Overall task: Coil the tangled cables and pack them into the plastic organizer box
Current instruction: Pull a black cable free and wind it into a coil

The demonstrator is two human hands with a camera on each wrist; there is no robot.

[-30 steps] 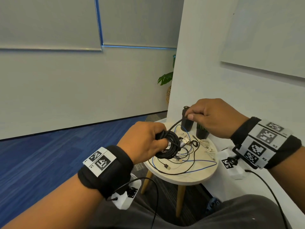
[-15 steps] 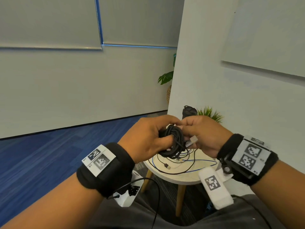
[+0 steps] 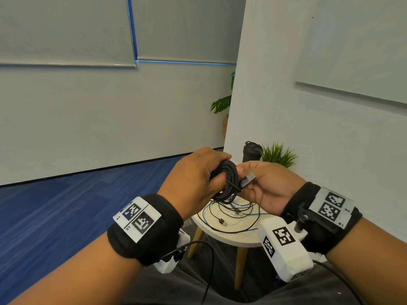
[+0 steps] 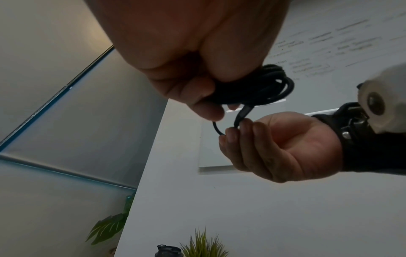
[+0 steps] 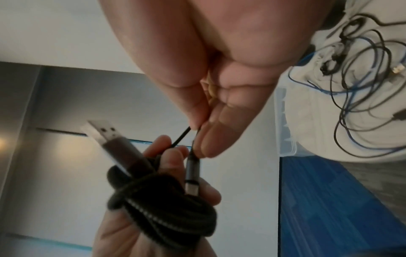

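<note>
The box shows only as a blurred clear edge beside the table. The left hand grips the black braided coil above it; the right hand pinches its loose end

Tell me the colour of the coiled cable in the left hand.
Black, with a braided sheath; the coiled cable shows best in the right wrist view, held in the left hand.

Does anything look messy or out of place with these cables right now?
Yes. Loose black and blue cables lie tangled on the round table, uncoiled. The black coil in the left hand is tidy, its tail end pinched by the right hand.
</note>
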